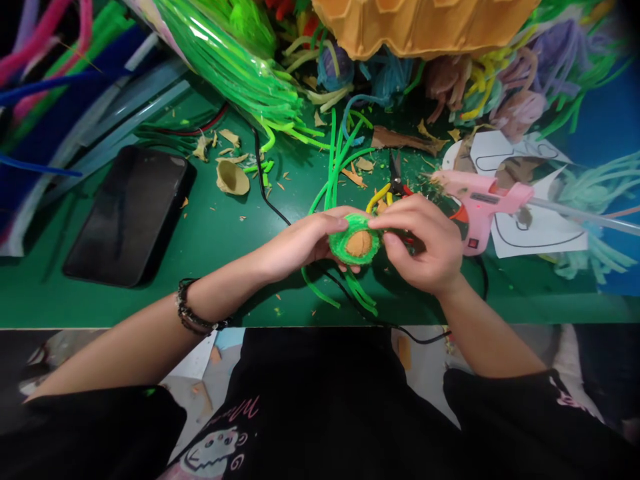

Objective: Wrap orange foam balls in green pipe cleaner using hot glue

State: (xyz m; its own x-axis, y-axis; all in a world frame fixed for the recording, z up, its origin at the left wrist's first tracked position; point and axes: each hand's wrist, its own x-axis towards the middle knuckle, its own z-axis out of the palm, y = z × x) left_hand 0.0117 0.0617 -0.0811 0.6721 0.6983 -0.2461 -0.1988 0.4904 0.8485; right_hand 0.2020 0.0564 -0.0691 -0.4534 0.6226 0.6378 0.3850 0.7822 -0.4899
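Note:
My left hand (295, 243) holds a small round piece wound from fuzzy green pipe cleaner (344, 248), with a tan cardboard core (359, 244) showing in its middle. The thumb lies on its upper left edge and the other fingers are behind and under it. With index finger and thumb, my right hand (425, 243) works at the upper right edge, the fingertip pressed on the green winding. Loose green pipe cleaners (333, 167) lie on the table behind and beneath the hands. Just beyond my right hand are small black-bladed cutters (396, 175), their handles partly covered.
A pink glue gun (483, 200) with a clear stick lies right, over white paper cutouts (530, 233). A black phone (130, 217) and a cut egg-carton cup (233, 178) are left. Bagged green pipe cleaners (240, 80) and an egg carton (425, 27) stand behind. A black cord (270, 193) crosses the table.

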